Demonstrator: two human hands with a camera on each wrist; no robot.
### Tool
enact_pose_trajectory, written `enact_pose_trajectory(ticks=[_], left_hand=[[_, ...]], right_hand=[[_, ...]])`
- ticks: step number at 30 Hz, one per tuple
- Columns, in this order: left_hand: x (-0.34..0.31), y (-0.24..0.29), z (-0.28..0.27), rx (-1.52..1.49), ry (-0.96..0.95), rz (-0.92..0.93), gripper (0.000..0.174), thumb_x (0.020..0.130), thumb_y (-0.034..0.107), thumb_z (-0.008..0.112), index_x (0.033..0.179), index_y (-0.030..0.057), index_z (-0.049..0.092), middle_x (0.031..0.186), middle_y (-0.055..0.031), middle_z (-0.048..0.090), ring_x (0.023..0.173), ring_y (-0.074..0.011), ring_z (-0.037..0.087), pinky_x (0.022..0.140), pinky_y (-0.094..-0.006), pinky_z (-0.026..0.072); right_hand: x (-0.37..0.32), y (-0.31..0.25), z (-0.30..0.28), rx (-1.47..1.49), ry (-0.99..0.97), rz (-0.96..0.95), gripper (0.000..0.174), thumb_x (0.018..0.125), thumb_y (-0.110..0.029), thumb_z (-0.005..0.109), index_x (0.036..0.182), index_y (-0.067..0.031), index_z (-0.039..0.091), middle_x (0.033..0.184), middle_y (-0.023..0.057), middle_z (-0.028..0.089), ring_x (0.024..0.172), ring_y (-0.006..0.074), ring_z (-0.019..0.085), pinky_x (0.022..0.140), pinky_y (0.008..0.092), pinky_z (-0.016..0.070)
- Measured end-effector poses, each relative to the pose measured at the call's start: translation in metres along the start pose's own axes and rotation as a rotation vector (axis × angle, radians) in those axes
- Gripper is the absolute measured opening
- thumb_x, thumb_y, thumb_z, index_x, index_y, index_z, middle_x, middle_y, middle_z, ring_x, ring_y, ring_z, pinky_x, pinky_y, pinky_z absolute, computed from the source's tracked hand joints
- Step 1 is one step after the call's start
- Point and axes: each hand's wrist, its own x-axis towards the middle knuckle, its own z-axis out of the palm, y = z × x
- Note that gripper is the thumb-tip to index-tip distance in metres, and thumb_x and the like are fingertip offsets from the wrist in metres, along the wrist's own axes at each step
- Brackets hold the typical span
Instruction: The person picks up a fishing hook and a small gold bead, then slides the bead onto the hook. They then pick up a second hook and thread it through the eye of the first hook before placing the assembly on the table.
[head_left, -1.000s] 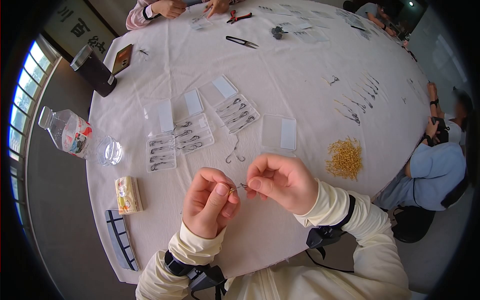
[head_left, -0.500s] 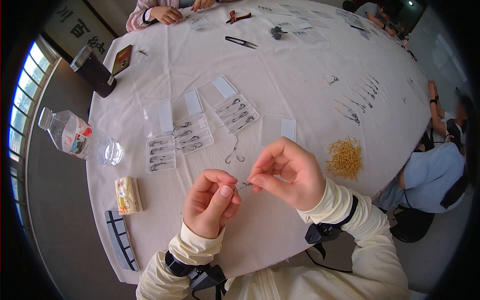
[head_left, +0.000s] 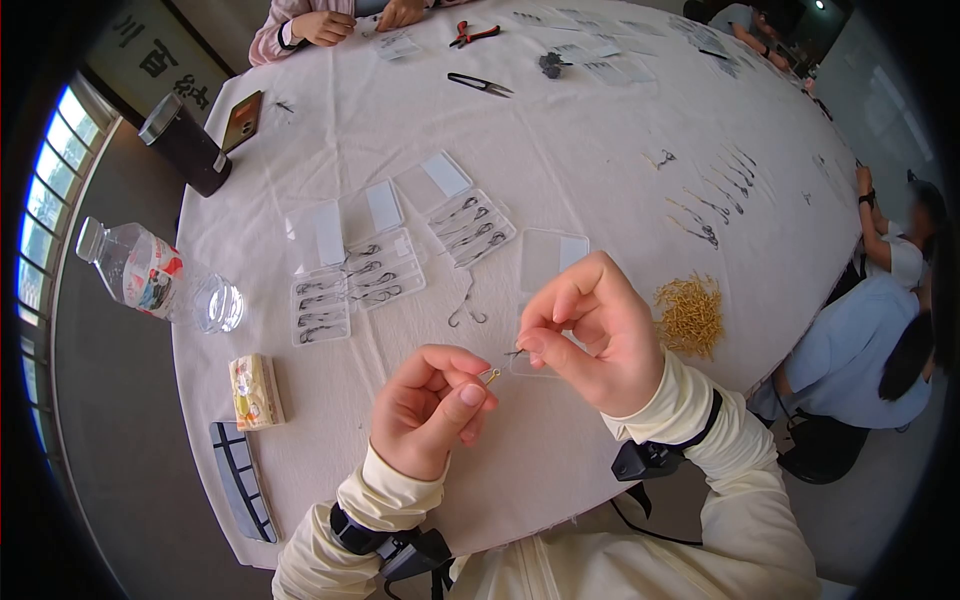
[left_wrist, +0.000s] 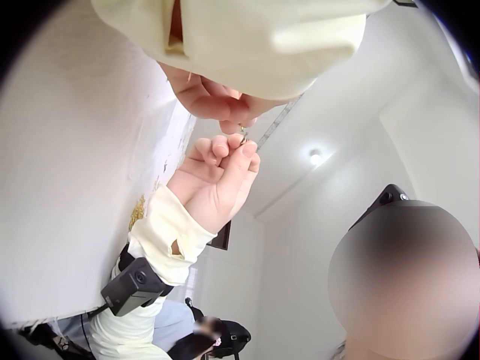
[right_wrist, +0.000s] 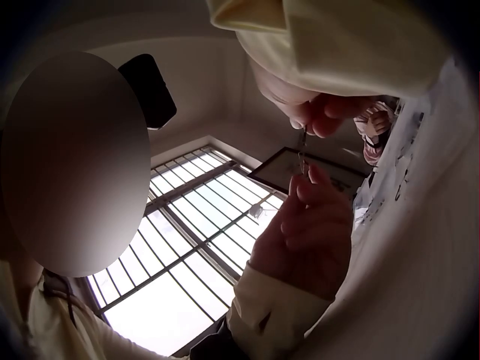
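Above the near part of the table, my left hand [head_left: 428,412] pinches a small gold-coloured metal piece [head_left: 492,376] between thumb and forefinger, its looped end sticking out. To its right, my right hand [head_left: 602,342] pinches a small dark metal piece [head_left: 513,352] by thumb and fingertip; most of that piece is hidden by the fingers. A gap separates the two pieces in the head view. Beyond the hands lies a pair of joined dark fishhooks [head_left: 468,305]. Part of a clear plastic box [head_left: 552,246] shows behind my right hand.
Open clear boxes of dark hooks [head_left: 385,270] lie ahead on the white tablecloth [head_left: 590,130]. A pile of gold-coloured pieces [head_left: 689,315] is at right, below a row of hooks [head_left: 715,205]. A water bottle [head_left: 150,275], tissue pack [head_left: 256,392] and scissors [head_left: 480,85] lie about.
My right hand has moved right and slightly up, away from my left hand, with the dark piece in its fingers. The gold piece's loop now shows clear of my left fingertips.
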Motion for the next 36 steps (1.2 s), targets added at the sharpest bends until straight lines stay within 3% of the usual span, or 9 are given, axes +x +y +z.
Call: enact_pose_trajectory(ticks=[11, 19, 23, 25, 36], left_hand=[[-0.0005, 0.0016, 0.0056, 0.157, 0.118, -0.032, 0.009, 0.094, 0.009, 0.061, 0.099, 0.0015, 0.061, 0.080, -0.0041, 0.063, 0.060, -0.0074, 0.051, 0.054, -0.0208, 0.0410], [-0.0027, 0.0063, 0.0044, 0.186, 0.109, -0.067, 0.018, 0.095, 0.011, 0.060, 0.108, -0.0002, 0.065, 0.084, -0.0022, 0.066, 0.069, -0.0047, 0.054, 0.060, -0.0191, 0.0451], [-0.0027, 0.0042, 0.0039, 0.196, 0.108, -0.061, 0.019, 0.095, 0.011, 0.060, 0.109, -0.0003, 0.065, 0.084, -0.0024, 0.066, 0.069, -0.0046, 0.055, 0.060, -0.0192, 0.0454], [-0.0022, 0.0052, 0.0078, 0.200, 0.149, -0.038, 0.016, 0.094, 0.013, 0.061, 0.104, -0.0005, 0.064, 0.077, -0.0031, 0.062, 0.061, -0.0068, 0.050, 0.055, -0.0207, 0.0407], [-0.0014, 0.0012, 0.0034, 0.219, 0.189, 0.040, 0.014, 0.095, 0.011, 0.059, 0.101, -0.0004, 0.064, 0.081, -0.0038, 0.064, 0.061, -0.0064, 0.051, 0.055, -0.0213, 0.0415]], right_hand=[[-0.0021, 0.0038, 0.0033, -0.058, -0.013, -0.021, 0.023, 0.087, 0.003, 0.066, 0.092, -0.0040, 0.045, 0.081, 0.0039, 0.058, 0.072, 0.0080, 0.058, 0.063, 0.0229, 0.0486], [-0.0012, 0.0078, 0.0042, -0.082, 0.002, -0.080, 0.022, 0.087, 0.003, 0.066, 0.092, -0.0038, 0.045, 0.080, 0.0036, 0.057, 0.074, 0.0090, 0.059, 0.065, 0.0237, 0.0491], [-0.0018, 0.0059, 0.0038, -0.080, -0.013, -0.045, 0.022, 0.087, 0.003, 0.066, 0.091, -0.0039, 0.045, 0.080, 0.0036, 0.057, 0.075, 0.0099, 0.060, 0.065, 0.0241, 0.0492], [-0.0016, 0.0058, 0.0040, -0.093, -0.009, -0.033, 0.022, 0.087, 0.003, 0.065, 0.091, -0.0040, 0.045, 0.080, 0.0037, 0.057, 0.075, 0.0100, 0.060, 0.065, 0.0242, 0.0492], [0.0013, 0.0086, -0.0002, -0.124, 0.029, -0.084, 0.022, 0.087, 0.004, 0.063, 0.090, -0.0035, 0.043, 0.083, 0.0073, 0.061, 0.074, 0.0094, 0.060, 0.068, 0.0241, 0.0508]])
